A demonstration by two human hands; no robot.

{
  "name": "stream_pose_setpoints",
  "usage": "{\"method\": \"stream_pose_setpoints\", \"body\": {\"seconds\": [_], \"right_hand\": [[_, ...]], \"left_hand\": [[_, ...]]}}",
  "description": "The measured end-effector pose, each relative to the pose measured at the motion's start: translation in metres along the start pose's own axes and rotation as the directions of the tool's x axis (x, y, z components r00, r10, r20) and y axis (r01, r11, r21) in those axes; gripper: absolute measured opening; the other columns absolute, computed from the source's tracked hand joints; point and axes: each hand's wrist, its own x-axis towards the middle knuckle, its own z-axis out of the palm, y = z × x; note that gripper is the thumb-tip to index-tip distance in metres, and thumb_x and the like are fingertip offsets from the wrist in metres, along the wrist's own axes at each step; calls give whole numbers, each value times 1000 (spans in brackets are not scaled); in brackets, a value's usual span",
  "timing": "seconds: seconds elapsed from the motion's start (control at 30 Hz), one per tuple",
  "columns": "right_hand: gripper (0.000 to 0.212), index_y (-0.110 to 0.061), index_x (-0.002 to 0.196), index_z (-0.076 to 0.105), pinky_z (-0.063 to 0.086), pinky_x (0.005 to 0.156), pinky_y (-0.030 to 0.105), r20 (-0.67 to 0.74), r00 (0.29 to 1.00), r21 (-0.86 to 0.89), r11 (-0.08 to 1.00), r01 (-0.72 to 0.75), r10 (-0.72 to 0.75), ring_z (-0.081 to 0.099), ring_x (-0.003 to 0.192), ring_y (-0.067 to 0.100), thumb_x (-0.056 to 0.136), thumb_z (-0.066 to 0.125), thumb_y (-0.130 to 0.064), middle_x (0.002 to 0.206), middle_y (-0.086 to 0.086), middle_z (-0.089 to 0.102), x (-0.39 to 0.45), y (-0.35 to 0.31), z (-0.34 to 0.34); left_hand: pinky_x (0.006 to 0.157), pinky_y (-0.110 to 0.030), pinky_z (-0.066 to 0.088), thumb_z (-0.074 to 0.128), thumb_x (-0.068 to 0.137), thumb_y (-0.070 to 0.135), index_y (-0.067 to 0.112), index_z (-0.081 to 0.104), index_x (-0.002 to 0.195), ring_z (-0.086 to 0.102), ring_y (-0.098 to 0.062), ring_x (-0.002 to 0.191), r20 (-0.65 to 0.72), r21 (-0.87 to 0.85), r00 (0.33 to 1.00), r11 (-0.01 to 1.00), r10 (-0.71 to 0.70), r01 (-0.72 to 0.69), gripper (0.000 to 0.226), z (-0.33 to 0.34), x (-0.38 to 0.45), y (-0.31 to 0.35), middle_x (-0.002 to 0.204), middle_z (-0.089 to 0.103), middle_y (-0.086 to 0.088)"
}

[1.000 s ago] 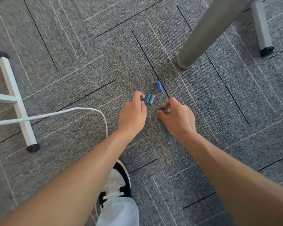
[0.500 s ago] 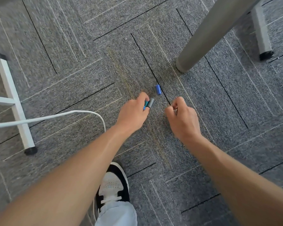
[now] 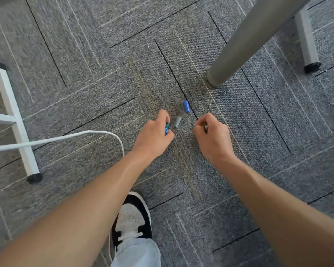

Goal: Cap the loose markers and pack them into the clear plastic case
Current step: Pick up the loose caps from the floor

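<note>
Marker caps lie on grey carpet. A blue cap [image 3: 186,106] rests alone, farthest from me. A grey cap [image 3: 177,122] lies just right of my left hand [image 3: 154,136], apart from the fingers. That hand is closed on a teal cap [image 3: 168,125] and a blue one [image 3: 166,131], both only partly visible. My right hand [image 3: 212,138] is curled shut on a small pale object [image 3: 206,127] that is mostly hidden. No markers or clear plastic case are in view.
A thick grey table leg [image 3: 237,47] meets the carpet just beyond the caps. A second leg [image 3: 307,37] stands at far right. A white frame leg [image 3: 15,120] and white cable [image 3: 66,137] sit at left. My shoe [image 3: 132,218] is below.
The grey cap, held together with the teal one in my left hand before, now lies free on the carpet. My right hand has lifted and drifted right, fingers still curled.
</note>
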Motion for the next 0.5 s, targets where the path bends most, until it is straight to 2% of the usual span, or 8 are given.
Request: {"method": "stream_pose_setpoints", "body": {"seconds": [0.17, 0.27, 0.37, 0.5], "right_hand": [[10, -22, 94, 62, 52, 55, 41, 15, 999, 28, 999, -41, 41, 57, 59, 16, 102, 56, -22, 74, -2, 67, 1, 0, 2], [16, -23, 97, 66, 49, 56, 35, -9, 998, 29, 998, -64, 64, 57, 62, 13, 104, 52, -25, 77, -4, 67, 3, 0, 4], [19, -25, 106, 67, 45, 56, 33, -26, 998, 13, 998, -57, 57, 56, 61, 13, 107, 49, -26, 78, -6, 67, 4, 0, 4], [20, -29, 108, 63, 51, 60, 38, -53, 997, -2, 998, -59, 59, 60, 67, 16, 108, 44, -25, 82, -6, 67, 8, -6, 1]], "left_hand": [[48, -41, 54, 61, 98, 19, 21, 40, 103, 60, -21, 55, -4, 34, 1000, 999, 13, -12, 21, 0, 0, -3, 72, 61, -3], [46, -31, 46, 61, 97, 21, 18, 46, 101, 52, -16, 52, 6, 60, 1000, 998, -22, 21, 16, 1, -1, -1, 72, 61, -2], [49, -34, 48, 60, 97, 25, 16, 53, 101, 53, -16, 53, 20, 40, 998, 998, -53, 52, 12, 0, -1, 3, 74, 62, -3], [39, -20, 30, 52, 103, 27, 15, 58, 95, 44, -11, 45, -19, -31, 995, 995, -98, 97, 15, 0, -2, 6, 65, 59, 0]]}}
